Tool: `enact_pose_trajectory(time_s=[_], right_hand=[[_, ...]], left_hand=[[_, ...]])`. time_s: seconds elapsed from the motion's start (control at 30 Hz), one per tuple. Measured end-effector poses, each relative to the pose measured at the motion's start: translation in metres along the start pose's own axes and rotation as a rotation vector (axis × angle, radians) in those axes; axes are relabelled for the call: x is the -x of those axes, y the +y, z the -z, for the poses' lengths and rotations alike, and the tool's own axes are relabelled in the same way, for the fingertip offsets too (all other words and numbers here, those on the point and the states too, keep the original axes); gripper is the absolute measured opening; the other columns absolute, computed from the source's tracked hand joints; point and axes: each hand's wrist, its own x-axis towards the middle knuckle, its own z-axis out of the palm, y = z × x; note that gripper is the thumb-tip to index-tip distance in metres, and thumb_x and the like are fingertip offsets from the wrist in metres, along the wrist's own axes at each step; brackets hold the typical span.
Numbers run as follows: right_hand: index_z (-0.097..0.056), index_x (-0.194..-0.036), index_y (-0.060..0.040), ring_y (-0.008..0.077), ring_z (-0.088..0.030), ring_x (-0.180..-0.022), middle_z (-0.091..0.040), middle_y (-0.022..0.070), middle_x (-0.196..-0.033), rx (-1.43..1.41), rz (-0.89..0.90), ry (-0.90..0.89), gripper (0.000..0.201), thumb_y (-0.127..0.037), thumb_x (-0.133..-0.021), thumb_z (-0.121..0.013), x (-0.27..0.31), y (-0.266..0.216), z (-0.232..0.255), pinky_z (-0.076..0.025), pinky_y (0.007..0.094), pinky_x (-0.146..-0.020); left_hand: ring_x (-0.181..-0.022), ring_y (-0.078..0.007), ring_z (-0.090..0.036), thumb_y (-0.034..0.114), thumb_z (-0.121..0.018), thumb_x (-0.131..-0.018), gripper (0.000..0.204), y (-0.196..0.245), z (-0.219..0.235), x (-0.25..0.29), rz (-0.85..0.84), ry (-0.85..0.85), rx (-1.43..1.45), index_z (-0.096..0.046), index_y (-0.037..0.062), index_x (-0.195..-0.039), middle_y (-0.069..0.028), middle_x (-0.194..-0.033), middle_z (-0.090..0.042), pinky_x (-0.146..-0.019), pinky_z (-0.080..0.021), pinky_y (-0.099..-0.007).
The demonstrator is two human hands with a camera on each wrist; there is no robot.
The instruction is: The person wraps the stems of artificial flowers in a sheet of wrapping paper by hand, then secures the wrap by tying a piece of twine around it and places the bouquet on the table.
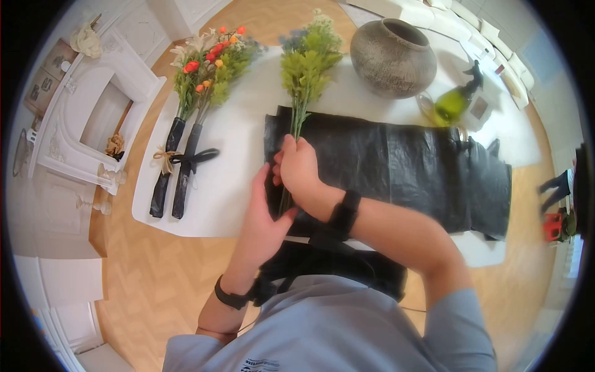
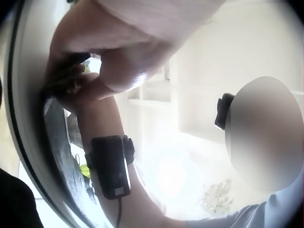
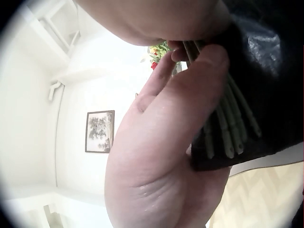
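A bunch of artificial flowers (image 1: 310,68), leafy green with white and bluish heads, lies along the left end of a black wrapping sheet (image 1: 365,161). My right hand (image 1: 300,170) grips its stems over the sheet. Below the grip, the cut stem ends (image 3: 228,128) fan out on the black sheet in the right wrist view. My left hand (image 1: 265,214) is wrapped about the sheet's left edge, fingers along the edge and thumb on the upper side. Its thumb overlaps the stems in the right wrist view. The left wrist view shows both hands close together, with the held part in shadow.
Two wrapped bouquets (image 1: 197,80) lie left on the white table (image 1: 229,155), handles bound in black and tied with bows. A large round grey-brown vase (image 1: 393,59) stands at the back, beside a green glass vessel (image 1: 451,106). A white fireplace (image 1: 93,118) is at the left.
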Motion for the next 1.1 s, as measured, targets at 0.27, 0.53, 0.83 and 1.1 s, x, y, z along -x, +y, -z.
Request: enact_pose_trajectory(time_s=[0.27,0.53,0.83,1.1], right_hand=[[-0.05,-0.098,0.0029,0.0204,-0.057,-0.058,-0.055,0.01,-0.077,-0.04,-0.072,-0.122,0.029,-0.025,-0.105,-0.046,-0.011,0.003,0.007,-0.058,0.0371,-0.055],[-0.052,-0.11,0.0028,0.0249,-0.062,-0.076,-0.056,0.0112,-0.089,-0.141,-0.157,-0.175,0.015,-0.009,-0.101,-0.05,-0.027,-0.005,0.017,-0.061,0.0413,-0.076],[-0.051,-0.108,-0.0009,0.0189,-0.056,-0.075,-0.053,0.0085,-0.089,-0.115,-0.113,-0.081,0.01,-0.006,-0.102,-0.045,-0.02,-0.003,0.01,-0.056,0.0361,-0.068],[-0.05,-0.109,-0.0013,0.0187,-0.056,-0.074,-0.053,0.0084,-0.089,-0.149,-0.117,-0.075,0.01,-0.005,-0.101,-0.045,-0.019,-0.001,0.008,-0.056,0.0358,-0.069]], left_hand=[[-0.127,-0.021,-0.053,-0.017,-0.051,-0.085,0.085,-0.015,0.001,0.002,-0.051,0.082,-0.066,-0.015,0.0054,-0.159,-0.0176,-0.136,-0.052,-0.104,-0.041,-0.0297],[-0.108,-0.0165,-0.059,-0.015,-0.051,-0.088,0.089,-0.015,0.0,0.005,0.065,0.083,-0.003,-0.006,0.007,-0.161,-0.0152,-0.121,-0.061,-0.092,-0.046,-0.0273],[-0.118,-0.0179,-0.057,-0.016,-0.053,-0.086,0.088,-0.012,0.007,0.003,0.266,0.016,0.45,-0.006,-0.0022,-0.159,-0.0156,-0.134,-0.056,-0.099,-0.045,-0.0292],[-0.122,-0.0179,-0.056,-0.016,-0.054,-0.084,0.084,-0.013,0.005,0.002,0.247,0.017,0.453,-0.016,-0.0016,-0.158,-0.0141,-0.136,-0.055,-0.101,-0.044,-0.0296]])
